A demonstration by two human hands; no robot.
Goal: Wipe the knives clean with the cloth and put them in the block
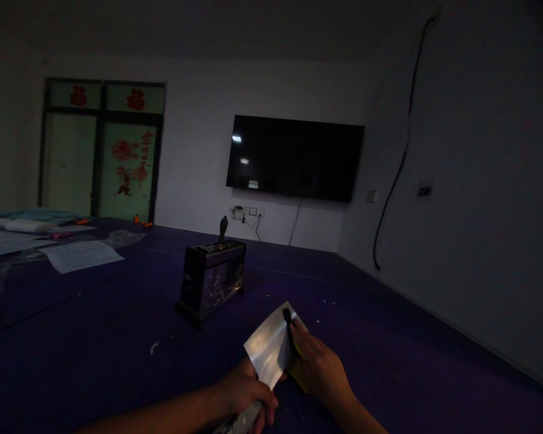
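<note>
My left hand (248, 395) is closed around the pale, speckled handle of a cleaver (268, 343). Its broad, shiny blade points up and away from me, tilted above the table. On the blade's right side, my right hand (321, 364) presses a yellow cloth-like piece (300, 375) against the metal. Something dark and narrow lies between the fingertips and the blade; I cannot make out whether it belongs to the yellow piece. Beyond both hands stands a black knife block (212, 280) with clear-looking sides, and one dark handle (223, 229) sticks up from its top.
The purple table (131, 349) carries small white scraps. At the left lie paper sheets (82, 256), a clear plastic bag (124, 238) and small orange items (136, 219). A wall runs along the right side; a television (296, 158) hangs on the far wall.
</note>
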